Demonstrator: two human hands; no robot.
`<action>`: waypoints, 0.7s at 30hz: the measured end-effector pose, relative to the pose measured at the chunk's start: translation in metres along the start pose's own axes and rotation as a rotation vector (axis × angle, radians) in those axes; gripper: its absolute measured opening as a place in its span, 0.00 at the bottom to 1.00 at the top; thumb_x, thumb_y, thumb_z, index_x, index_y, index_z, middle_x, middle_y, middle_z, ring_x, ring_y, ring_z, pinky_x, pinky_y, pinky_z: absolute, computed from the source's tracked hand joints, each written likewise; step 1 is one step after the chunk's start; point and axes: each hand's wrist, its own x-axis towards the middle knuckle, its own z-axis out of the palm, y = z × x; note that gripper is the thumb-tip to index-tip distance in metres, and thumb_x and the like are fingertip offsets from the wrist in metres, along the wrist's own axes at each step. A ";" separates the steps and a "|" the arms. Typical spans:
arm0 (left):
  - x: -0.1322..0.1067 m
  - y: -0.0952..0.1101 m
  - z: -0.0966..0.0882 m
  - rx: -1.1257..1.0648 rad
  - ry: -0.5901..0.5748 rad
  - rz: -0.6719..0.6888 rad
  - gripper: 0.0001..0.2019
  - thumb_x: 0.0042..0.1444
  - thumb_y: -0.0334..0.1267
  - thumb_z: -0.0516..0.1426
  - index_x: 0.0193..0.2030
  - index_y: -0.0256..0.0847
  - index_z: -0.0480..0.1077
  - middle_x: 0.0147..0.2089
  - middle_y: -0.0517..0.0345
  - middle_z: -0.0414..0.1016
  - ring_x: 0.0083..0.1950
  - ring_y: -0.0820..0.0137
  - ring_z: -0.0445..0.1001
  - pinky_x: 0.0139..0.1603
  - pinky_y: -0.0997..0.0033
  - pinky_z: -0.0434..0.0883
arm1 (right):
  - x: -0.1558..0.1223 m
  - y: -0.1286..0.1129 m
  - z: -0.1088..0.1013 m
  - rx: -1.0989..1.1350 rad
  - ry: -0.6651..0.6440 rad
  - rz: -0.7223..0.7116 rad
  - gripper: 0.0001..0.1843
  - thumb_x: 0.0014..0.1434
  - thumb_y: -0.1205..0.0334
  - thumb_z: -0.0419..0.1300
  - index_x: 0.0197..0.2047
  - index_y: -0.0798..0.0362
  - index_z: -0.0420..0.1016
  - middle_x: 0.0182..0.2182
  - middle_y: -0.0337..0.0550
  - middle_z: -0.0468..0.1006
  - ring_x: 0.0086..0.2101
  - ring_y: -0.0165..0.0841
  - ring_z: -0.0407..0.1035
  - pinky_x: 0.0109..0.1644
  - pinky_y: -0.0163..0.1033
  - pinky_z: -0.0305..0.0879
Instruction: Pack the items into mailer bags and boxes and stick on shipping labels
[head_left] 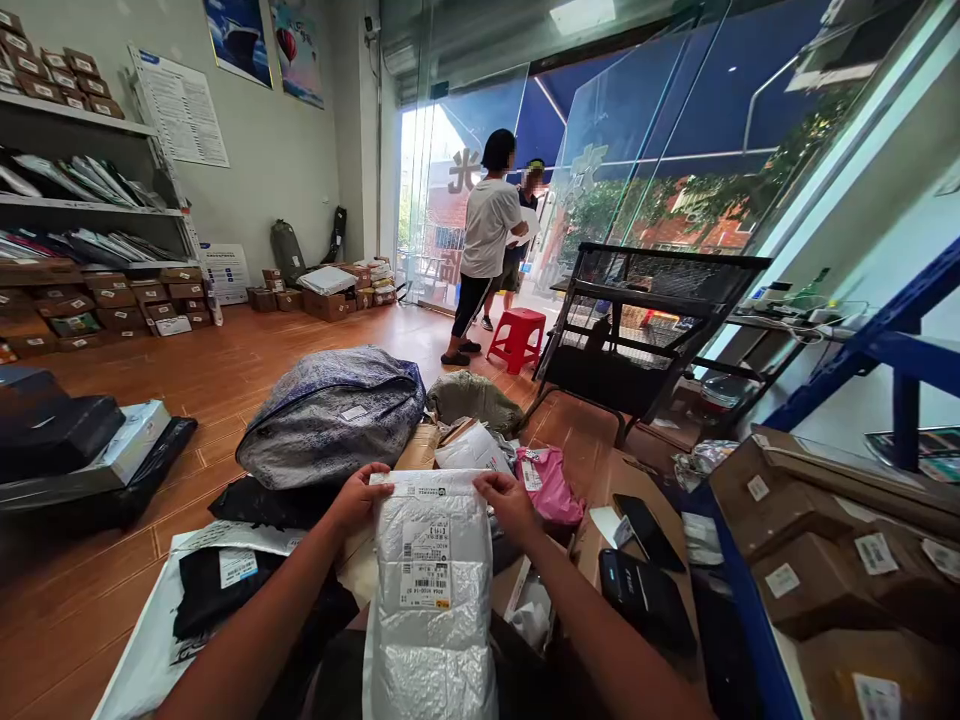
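Note:
A white padded mailer (431,640) hangs in front of me over my lap, its far edge pinched at both corners. My left hand (364,500) grips its left corner, and my right hand (508,505) has the right corner between thumb and fingers. A printed shipping label (426,563) with barcodes sits on the mailer's upper half. Just beyond lie a white parcel (472,447) and a pink plastic bag (551,485). To the right, a black label printer (646,598) and a dark phone-like device (646,532) rest on cardboard. The mailer's lower end runs out of view.
A large grey bundle (330,415) and black packages (60,440) lie on the left floor. Cardboard boxes (810,560) fill a blue-framed shelf at right. Ahead are a folding chair (622,340), a red stool (517,338) and two people (489,230). Parcel shelves (82,205) line the left wall.

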 end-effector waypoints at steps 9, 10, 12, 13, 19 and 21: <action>-0.003 -0.006 -0.004 -0.042 -0.031 -0.128 0.12 0.41 0.29 0.67 0.35 0.29 0.75 0.31 0.46 0.80 0.31 0.62 0.78 0.37 0.64 0.75 | -0.002 0.002 0.013 0.219 -0.061 0.228 0.22 0.36 0.50 0.74 0.29 0.56 0.76 0.24 0.46 0.80 0.24 0.39 0.74 0.29 0.43 0.70; -0.004 -0.007 -0.005 -0.044 -0.026 -0.133 0.11 0.42 0.30 0.67 0.35 0.29 0.76 0.31 0.45 0.80 0.31 0.62 0.79 0.37 0.63 0.75 | -0.003 0.002 0.013 0.236 -0.053 0.230 0.22 0.36 0.50 0.74 0.29 0.56 0.77 0.24 0.46 0.81 0.25 0.39 0.75 0.30 0.43 0.70; -0.007 -0.009 -0.007 -0.047 -0.005 -0.124 0.10 0.43 0.30 0.67 0.34 0.29 0.76 0.30 0.47 0.80 0.30 0.63 0.78 0.37 0.64 0.75 | -0.005 0.006 0.013 0.267 -0.028 0.224 0.22 0.34 0.51 0.75 0.30 0.56 0.78 0.26 0.45 0.82 0.27 0.39 0.75 0.32 0.42 0.70; -0.008 -0.010 -0.007 -0.048 0.012 -0.110 0.09 0.43 0.29 0.67 0.33 0.29 0.76 0.29 0.49 0.80 0.28 0.64 0.78 0.35 0.66 0.75 | -0.006 0.008 0.014 0.279 -0.013 0.220 0.23 0.33 0.51 0.75 0.30 0.56 0.78 0.26 0.45 0.82 0.27 0.38 0.75 0.32 0.41 0.70; -0.006 -0.010 -0.004 -0.015 0.115 -0.035 0.11 0.40 0.28 0.69 0.31 0.32 0.75 0.26 0.55 0.79 0.25 0.70 0.76 0.29 0.72 0.74 | -0.003 0.019 0.015 0.293 0.045 0.185 0.24 0.35 0.47 0.74 0.29 0.56 0.78 0.25 0.42 0.81 0.26 0.34 0.74 0.31 0.38 0.68; -0.004 -0.010 -0.002 0.009 0.138 -0.033 0.11 0.40 0.28 0.69 0.30 0.31 0.74 0.25 0.55 0.79 0.24 0.70 0.75 0.27 0.72 0.73 | -0.004 0.022 0.007 0.278 0.079 0.177 0.24 0.39 0.45 0.72 0.31 0.56 0.78 0.27 0.43 0.81 0.27 0.34 0.74 0.31 0.37 0.68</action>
